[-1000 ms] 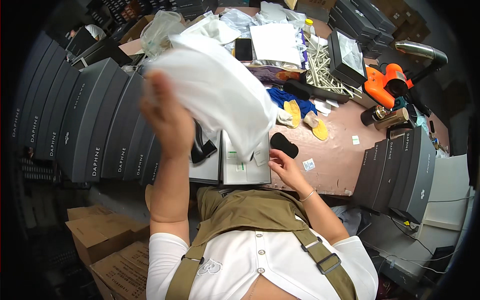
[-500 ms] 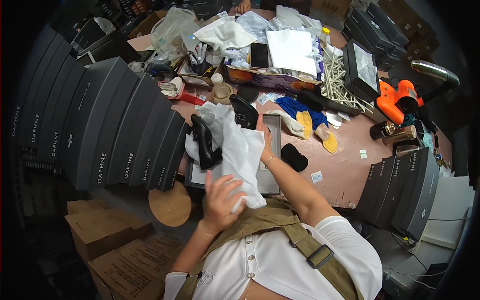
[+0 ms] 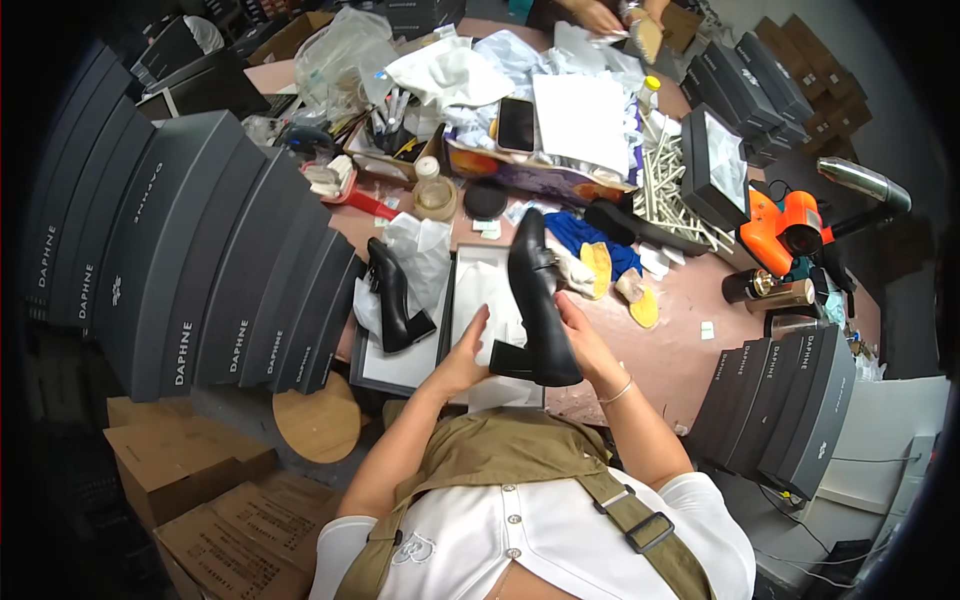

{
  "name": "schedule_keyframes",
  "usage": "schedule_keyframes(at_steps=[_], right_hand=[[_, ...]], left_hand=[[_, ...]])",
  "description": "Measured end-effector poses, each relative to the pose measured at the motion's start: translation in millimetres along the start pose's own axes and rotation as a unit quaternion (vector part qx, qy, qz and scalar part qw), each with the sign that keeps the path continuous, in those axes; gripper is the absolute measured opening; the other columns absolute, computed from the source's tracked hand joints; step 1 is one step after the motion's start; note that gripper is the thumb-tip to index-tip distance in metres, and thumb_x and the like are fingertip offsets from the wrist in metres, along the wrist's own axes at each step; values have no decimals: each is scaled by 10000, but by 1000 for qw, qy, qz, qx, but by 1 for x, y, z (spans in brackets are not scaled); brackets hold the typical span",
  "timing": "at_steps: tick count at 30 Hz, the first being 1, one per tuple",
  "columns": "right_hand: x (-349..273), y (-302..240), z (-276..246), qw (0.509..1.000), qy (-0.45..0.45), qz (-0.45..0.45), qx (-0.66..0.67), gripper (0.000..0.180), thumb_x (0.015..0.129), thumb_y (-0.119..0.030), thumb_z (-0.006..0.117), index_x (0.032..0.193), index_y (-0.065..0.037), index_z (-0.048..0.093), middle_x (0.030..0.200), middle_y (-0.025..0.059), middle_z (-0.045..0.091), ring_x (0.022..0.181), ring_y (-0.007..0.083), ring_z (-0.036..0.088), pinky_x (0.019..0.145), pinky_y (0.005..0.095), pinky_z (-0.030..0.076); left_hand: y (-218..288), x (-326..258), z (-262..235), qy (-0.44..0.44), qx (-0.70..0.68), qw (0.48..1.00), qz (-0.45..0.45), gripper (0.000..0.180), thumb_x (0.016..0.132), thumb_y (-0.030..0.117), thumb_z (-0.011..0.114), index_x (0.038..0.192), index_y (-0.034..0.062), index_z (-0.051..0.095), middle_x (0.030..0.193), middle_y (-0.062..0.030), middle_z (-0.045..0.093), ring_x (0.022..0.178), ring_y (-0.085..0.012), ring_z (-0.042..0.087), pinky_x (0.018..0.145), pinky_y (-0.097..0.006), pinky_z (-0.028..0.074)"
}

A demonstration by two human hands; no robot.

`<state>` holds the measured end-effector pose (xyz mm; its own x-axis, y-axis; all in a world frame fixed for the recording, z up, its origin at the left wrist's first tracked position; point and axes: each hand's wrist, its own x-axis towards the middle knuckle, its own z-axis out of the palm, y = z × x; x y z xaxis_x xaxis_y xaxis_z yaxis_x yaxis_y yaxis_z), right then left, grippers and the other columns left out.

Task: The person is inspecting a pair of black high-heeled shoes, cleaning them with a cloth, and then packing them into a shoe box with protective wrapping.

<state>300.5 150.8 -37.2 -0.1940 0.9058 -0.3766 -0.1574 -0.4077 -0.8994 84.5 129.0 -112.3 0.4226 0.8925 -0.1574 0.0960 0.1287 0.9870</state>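
Note:
A black block-heeled shoe (image 3: 535,290) is raised in front of me, toe pointing away and heel toward me. My right hand (image 3: 592,352) grips it along its right side. Beside the heel, my left hand (image 3: 462,365) is open with its fingers stretched out; whether it touches the heel I cannot tell. Another black heeled shoe (image 3: 396,305) lies to the left on white tissue paper (image 3: 418,250), over one half of a grey shoebox (image 3: 375,372). The other box half (image 3: 449,320), holding white paper, sits beneath my hands, partly hidden by the raised shoe.
Stacked dark shoeboxes stand left (image 3: 190,250) and right (image 3: 790,410). Beyond the shoe lie a blue cloth (image 3: 590,240), yellow pads (image 3: 596,268) and a jar (image 3: 434,195). An orange heat gun (image 3: 785,225) is at the right. Another person's hands (image 3: 600,18) hold a tan sole-shaped piece (image 3: 647,38).
The right-hand shoe has come up and toward me in my right hand. My left hand has left the tissue paper and moved to the heel. Another person's hands have appeared farther in.

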Motion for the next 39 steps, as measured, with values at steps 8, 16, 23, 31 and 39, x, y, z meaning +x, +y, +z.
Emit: schedule_keyframes(at_steps=[8,16,23,31,39], right_hand=[[-12,-17,27,874,-201,-96,-432,307,834,-124,559,1094,39,571,899,239,664,809,350,662,729,396,509],[-27,-18,66,747,-126,-302,-579,260,819,-293,656,768,-44,601,734,123,597,619,324,623,557,417,495],[-20,-23,53,783,-204,-328,-487,182,815,-208,640,744,-45,600,718,128,586,633,325,602,556,416,472],[2,-31,50,700,-192,-298,-619,192,817,-244,666,766,-61,647,718,116,611,638,320,619,572,420,491],[11,25,101,687,-356,-263,-576,188,840,-187,506,921,-41,592,795,166,662,698,352,658,571,438,518]], left_hand=[[76,-29,-15,76,-533,843,-3,583,892,309,482,1433,143,339,1242,-122,533,1133,-258,530,1017,-433,402],[57,-18,0,275,-551,780,-110,463,884,540,588,1027,100,596,889,-38,622,827,-181,613,772,-348,508],[42,-33,-19,332,-548,757,-127,582,841,627,577,1072,94,607,942,-56,635,861,-207,618,795,-381,513],[42,-39,-41,335,-530,767,-139,633,819,673,563,1056,89,615,935,-67,644,849,-231,621,798,-395,510],[48,-62,-9,323,-522,772,-164,640,866,666,505,1143,94,585,1063,-74,627,1005,-226,598,914,-402,474]])
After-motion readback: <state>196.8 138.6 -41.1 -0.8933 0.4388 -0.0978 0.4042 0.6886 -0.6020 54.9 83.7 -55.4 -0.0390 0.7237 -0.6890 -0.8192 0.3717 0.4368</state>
